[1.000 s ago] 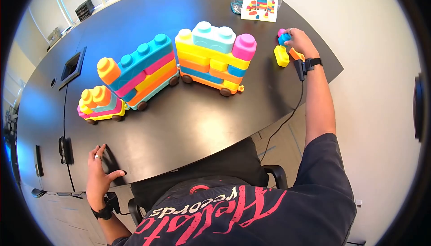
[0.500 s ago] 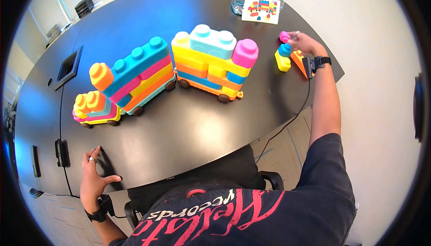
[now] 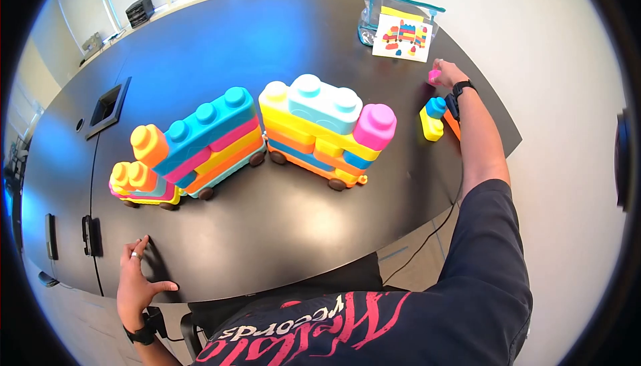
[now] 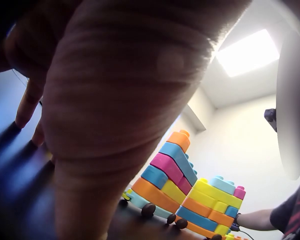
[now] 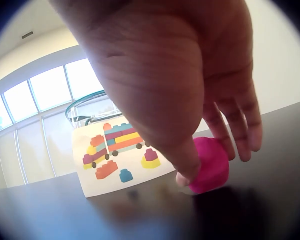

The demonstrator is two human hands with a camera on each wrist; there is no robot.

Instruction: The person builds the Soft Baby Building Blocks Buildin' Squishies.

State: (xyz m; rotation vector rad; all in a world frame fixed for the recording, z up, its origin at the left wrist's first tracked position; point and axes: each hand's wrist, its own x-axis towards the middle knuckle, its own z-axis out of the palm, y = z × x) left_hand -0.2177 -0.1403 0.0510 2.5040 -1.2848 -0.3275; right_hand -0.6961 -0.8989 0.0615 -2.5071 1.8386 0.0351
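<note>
At the table's right side the right hand (image 3: 449,75) pinches a pink block (image 3: 434,77); in the right wrist view the pink block (image 5: 210,165) is between thumb and fingers, low over or on the table. Nearer the person, a blue block (image 3: 436,106) sits on a yellow block (image 3: 431,127), beside an orange block (image 3: 452,124) partly hidden by the wrist. The left hand (image 3: 139,279) rests at the near left table edge, fingers spread, holding nothing. Three joined block wagons stand mid-table: small (image 3: 148,191), long (image 3: 217,142) and right-hand (image 3: 320,132).
A picture card (image 3: 402,38) leans on a clear zip bag (image 3: 368,16) at the back right. A socket box (image 3: 109,107) is set in the table (image 3: 267,259) at left, with black devices (image 3: 87,235) nearer. A cable (image 3: 427,239) hangs from the right wrist.
The right hand let go of the blue block, now on the yellow one, and took hold of the pink block, moving it toward the card. The left hand stayed about still; the head view shifted.
</note>
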